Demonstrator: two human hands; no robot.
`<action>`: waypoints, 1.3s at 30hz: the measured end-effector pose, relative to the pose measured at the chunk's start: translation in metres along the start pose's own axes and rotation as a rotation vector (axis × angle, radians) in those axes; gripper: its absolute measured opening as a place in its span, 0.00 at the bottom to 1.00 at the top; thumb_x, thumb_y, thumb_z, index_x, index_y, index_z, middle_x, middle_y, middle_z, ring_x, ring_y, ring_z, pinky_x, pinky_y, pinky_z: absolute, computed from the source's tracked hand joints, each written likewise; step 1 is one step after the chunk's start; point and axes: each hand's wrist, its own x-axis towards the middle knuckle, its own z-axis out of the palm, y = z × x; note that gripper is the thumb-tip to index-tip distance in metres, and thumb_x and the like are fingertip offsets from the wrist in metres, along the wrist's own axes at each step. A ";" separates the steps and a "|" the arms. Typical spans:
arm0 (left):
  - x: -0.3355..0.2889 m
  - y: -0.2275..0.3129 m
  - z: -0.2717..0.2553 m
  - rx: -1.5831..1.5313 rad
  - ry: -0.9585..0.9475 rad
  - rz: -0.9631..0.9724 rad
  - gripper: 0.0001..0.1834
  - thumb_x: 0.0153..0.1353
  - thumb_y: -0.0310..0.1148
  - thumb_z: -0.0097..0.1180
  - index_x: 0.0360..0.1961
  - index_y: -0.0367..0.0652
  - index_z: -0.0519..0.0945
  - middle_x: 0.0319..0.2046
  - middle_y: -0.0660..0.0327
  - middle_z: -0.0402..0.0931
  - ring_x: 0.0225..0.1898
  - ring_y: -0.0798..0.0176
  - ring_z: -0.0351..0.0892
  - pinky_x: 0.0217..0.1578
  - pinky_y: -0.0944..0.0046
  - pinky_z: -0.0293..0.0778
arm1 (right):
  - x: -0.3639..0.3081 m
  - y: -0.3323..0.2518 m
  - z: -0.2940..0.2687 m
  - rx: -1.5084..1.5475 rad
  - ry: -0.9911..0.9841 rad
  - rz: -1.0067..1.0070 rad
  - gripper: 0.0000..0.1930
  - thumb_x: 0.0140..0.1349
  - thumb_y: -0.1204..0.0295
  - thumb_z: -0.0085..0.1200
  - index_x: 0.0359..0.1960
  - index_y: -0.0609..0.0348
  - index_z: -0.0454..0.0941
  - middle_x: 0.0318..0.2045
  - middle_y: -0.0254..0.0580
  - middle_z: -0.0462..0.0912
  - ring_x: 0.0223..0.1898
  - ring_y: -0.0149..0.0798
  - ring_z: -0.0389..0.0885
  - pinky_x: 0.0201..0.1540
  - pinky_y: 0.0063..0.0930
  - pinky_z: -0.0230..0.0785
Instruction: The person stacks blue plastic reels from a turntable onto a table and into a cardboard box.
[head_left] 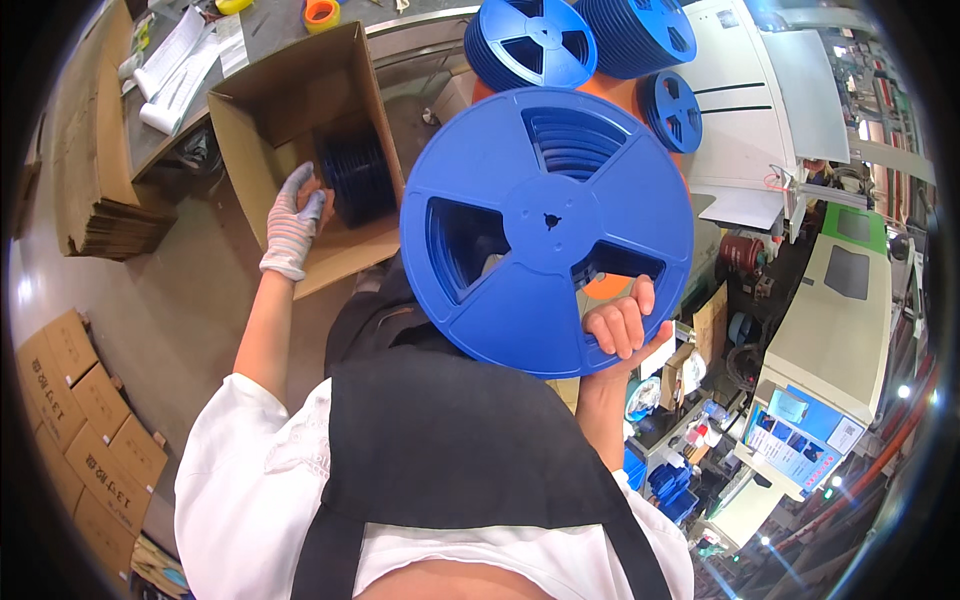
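A glossy grey floor (215, 300) spreads across the left side, where closed brown cartons (85, 470) stand stacked and flattened cardboard (115, 228) is piled. A grey table (275, 45) occupies the upper left. At right, beside a large beige machine (825, 325) with a green end, small white lights (904, 391) glare.

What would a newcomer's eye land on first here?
Probably the large stack of blue reels in the middle, held at its lower right by the right hand. Next comes the open cardboard box on the left, with dark reels inside and the gloved left hand at its edge.
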 end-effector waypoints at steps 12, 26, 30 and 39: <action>-0.072 0.106 0.066 1.061 -0.569 1.144 0.31 0.33 0.34 0.65 0.47 0.52 0.80 0.54 0.62 0.74 0.54 0.52 0.72 0.46 0.54 0.76 | 0.005 0.005 -0.003 0.062 0.034 0.010 0.16 0.62 0.62 0.57 0.33 0.51 0.60 0.13 0.27 0.68 0.13 0.23 0.67 0.20 0.20 0.59; -0.063 0.116 0.054 0.989 -0.553 1.302 0.19 0.42 0.26 0.59 0.39 0.53 0.81 0.52 0.56 0.74 0.50 0.53 0.75 0.38 0.55 0.78 | -0.007 0.006 -0.004 -0.021 -0.207 0.082 0.18 0.62 0.58 0.59 0.30 0.53 0.63 0.12 0.29 0.71 0.12 0.25 0.72 0.18 0.21 0.63; -0.060 0.113 0.056 0.996 -0.630 1.274 0.18 0.42 0.28 0.60 0.39 0.51 0.80 0.53 0.56 0.73 0.50 0.53 0.75 0.38 0.56 0.77 | -0.011 0.007 -0.003 -0.049 -0.180 0.067 0.17 0.61 0.58 0.59 0.31 0.54 0.64 0.12 0.30 0.71 0.12 0.26 0.72 0.18 0.21 0.62; -0.051 0.153 0.097 0.307 -0.235 0.496 0.21 0.54 0.19 0.53 0.51 0.39 0.73 0.51 0.49 0.73 0.53 0.51 0.75 0.53 0.59 0.73 | -0.015 0.012 0.003 -0.078 -0.141 0.083 0.18 0.60 0.57 0.60 0.29 0.53 0.64 0.12 0.29 0.70 0.12 0.27 0.71 0.18 0.22 0.62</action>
